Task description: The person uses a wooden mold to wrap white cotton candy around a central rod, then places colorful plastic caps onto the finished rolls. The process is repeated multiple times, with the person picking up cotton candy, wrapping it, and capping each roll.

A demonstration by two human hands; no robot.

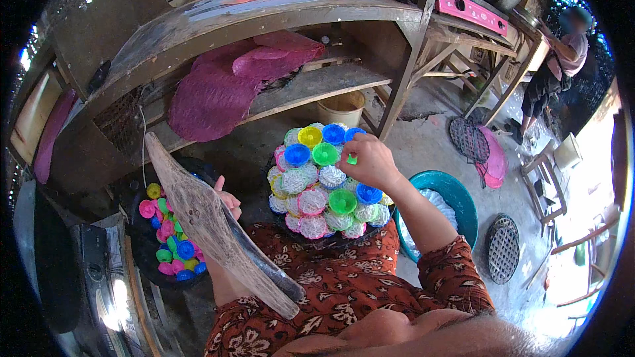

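Observation:
My right hand (371, 162) is closed, its fingertips pinching a small green plastic cup (352, 158) over the right side of a heap. That heap holds several white stringy nests (312, 201) in coloured cups, with blue, yellow and green cups (342, 201) on top. A long brown slab (208, 224), rough and fibrous with a dark shiny edge, slants up from my lap on the left. My left hand (229, 201) is behind it, apparently holding it up; a few fingers show past its edge and the palm is hidden.
Left of the slab, a dark basin (147, 251) holds loose coloured cups. A teal tub (468, 215) with whitish plastic stands right. Ahead is a wooden bench (264, 23) with pink mesh sacks (215, 102) beneath. Another person (562, 59) stands far right near a pink stove (471, 11).

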